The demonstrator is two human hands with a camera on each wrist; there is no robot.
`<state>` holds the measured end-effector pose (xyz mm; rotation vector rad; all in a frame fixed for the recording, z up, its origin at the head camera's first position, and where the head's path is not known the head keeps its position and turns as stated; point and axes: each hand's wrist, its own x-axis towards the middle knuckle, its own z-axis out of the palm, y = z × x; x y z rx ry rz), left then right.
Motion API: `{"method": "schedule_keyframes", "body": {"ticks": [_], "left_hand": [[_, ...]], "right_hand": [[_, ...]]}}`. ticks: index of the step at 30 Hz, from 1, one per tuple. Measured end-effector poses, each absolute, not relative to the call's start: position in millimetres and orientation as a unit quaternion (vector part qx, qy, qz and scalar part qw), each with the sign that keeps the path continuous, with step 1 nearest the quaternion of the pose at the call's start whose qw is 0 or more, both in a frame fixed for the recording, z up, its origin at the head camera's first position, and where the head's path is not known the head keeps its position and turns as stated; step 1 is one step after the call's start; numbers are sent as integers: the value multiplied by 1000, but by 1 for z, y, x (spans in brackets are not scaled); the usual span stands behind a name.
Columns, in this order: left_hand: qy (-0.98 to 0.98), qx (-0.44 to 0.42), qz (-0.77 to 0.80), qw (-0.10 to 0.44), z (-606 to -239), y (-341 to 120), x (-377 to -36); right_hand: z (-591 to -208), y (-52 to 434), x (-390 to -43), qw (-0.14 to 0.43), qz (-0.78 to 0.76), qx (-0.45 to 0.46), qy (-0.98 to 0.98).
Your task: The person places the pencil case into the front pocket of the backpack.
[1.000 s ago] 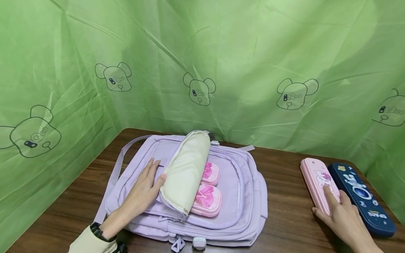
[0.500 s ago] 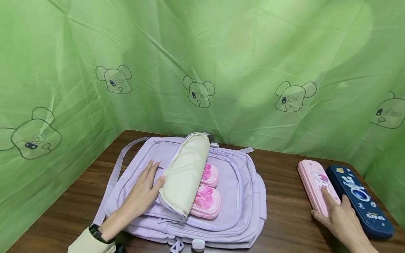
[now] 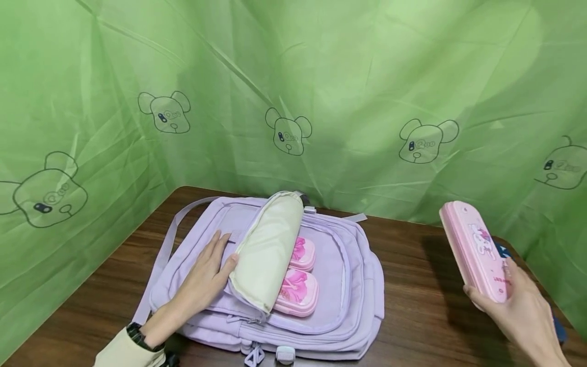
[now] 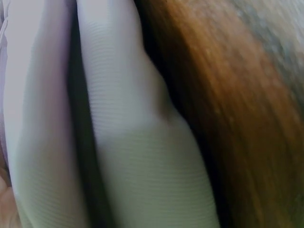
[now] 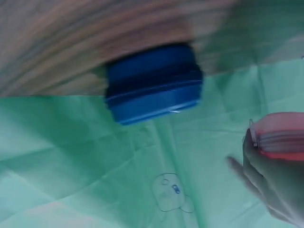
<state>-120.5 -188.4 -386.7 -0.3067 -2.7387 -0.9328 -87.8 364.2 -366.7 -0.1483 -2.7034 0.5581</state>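
Right hand [image 3: 520, 300] now grips pink pencil case [image 3: 477, 252], lifted off table [image 3: 412, 306], tilted, well apart from backpack [image 3: 357, 285]. Left hand [image 3: 206, 275] flat, fingers straight, pinning cream flap [image 3: 268, 250] back as before. Pocket open for it. Right wrist view alone shows blue case [image 5: 152, 83] whole; left wrist only fabric.

A dark blue pencil case [image 5: 152, 83] is lying on the wooden table [image 3: 412, 300] I am working at, near its right edge. Green cloth [image 3: 321, 76] printed with outlined bear heads is hanging behind and to both sides of the table, creasing and catching the light.
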Motion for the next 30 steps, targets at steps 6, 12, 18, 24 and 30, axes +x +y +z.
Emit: {"method": "schedule_keyframes", "body": {"ticks": [6, 12, 18, 24, 30], "left_hand": [[-935, -108, -317, 120, -388, -189, -123], [-935, -107, -315, 123, -388, -190, -123], [-935, -105, -317, 124, -388, -190, -123], [-937, -107, -313, 116, -389, -191, -123], [-936, -109, -315, 115, -388, -193, -123]], "right_hand": [[-345, 349, -78, 170, 228, -93, -954], [-335, 327, -72, 135, 247, -37, -959], [-338, 299, -64, 126, 260, 83, -954], [-342, 273, -60, 131, 275, 169, -937], [-348, 255, -65, 154, 297, 219, -917]]}}
